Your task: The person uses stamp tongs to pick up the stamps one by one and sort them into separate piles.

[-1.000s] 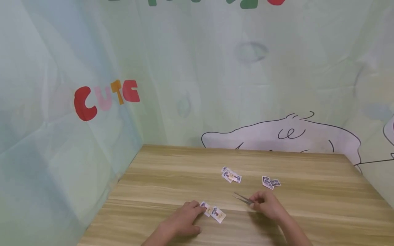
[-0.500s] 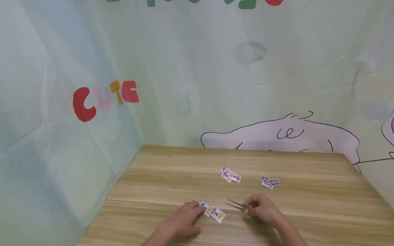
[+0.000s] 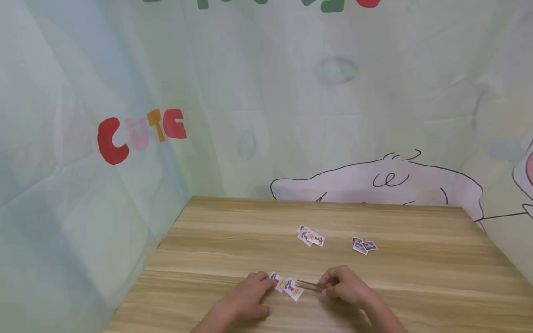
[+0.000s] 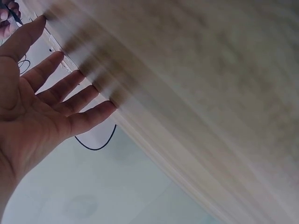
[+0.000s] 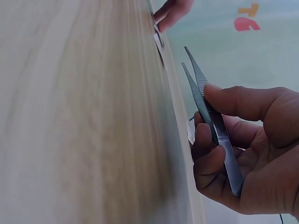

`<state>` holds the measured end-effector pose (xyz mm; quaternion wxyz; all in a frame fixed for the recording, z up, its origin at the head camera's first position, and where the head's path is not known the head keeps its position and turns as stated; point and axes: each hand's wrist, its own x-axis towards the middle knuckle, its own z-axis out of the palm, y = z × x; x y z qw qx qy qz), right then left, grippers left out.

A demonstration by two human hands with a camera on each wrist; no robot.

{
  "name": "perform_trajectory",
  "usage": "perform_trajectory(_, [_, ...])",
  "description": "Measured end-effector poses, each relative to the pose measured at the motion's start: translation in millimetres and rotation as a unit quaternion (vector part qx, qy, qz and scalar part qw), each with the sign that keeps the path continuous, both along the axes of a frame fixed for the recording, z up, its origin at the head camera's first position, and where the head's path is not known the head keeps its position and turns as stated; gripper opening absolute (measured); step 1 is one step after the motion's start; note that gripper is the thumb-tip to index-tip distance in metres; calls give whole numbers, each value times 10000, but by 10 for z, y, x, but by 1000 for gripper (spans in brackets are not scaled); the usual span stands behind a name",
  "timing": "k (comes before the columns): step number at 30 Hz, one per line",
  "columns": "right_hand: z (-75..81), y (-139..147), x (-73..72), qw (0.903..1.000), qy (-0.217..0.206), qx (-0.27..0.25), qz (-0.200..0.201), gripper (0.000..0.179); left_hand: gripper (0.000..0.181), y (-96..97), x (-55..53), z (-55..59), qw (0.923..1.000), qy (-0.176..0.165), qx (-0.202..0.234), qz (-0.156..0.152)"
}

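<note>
My right hand holds metal tweezers between thumb and fingers. In the right wrist view their tips stand slightly apart. From the head, those tips appear over the upper right part of a small printed card; whether they touch it cannot be told. Just left of it lies another printed card, its edge meeting or slightly overlapping the first. My left hand rests on the table with a fingertip on that left card. Its fingers are spread and fairly straight in the left wrist view.
Farther back on the wood-grain table lies an overlapping group of similar printed cards. To its right sits a cluster of darker cards. A printed cloth backdrop hangs behind the table and along its left side.
My right hand has moved left and slightly toward me, bringing the tweezers from beyond the two near cards to the right card. My left hand has stayed in place.
</note>
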<state>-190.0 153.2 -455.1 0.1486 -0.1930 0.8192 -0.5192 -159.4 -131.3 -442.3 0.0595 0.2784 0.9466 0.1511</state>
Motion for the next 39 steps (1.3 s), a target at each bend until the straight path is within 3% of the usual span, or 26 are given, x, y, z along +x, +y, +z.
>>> perform_trajectory(8, [-3, -108, -4, 9998, -99, 84, 170, 17, 58, -10, -8, -19, 9998, 189, 19, -104])
perform_trajectory(17, [-15, -187, -20, 9995, -213, 67, 210, 15, 60, -7, 6, 5, 10000, 25, 19, -5])
perform_trajectory(28, [-30, -239, -63, 9995, -82, 157, 275, 14, 59, 2, -6, 16, 10000, 58, 31, -47])
perform_trajectory(39, [-16, -333, -81, 9981, 313, 437, 295, 8, 60, 0, 5, 28, 10000, 18, 75, 2])
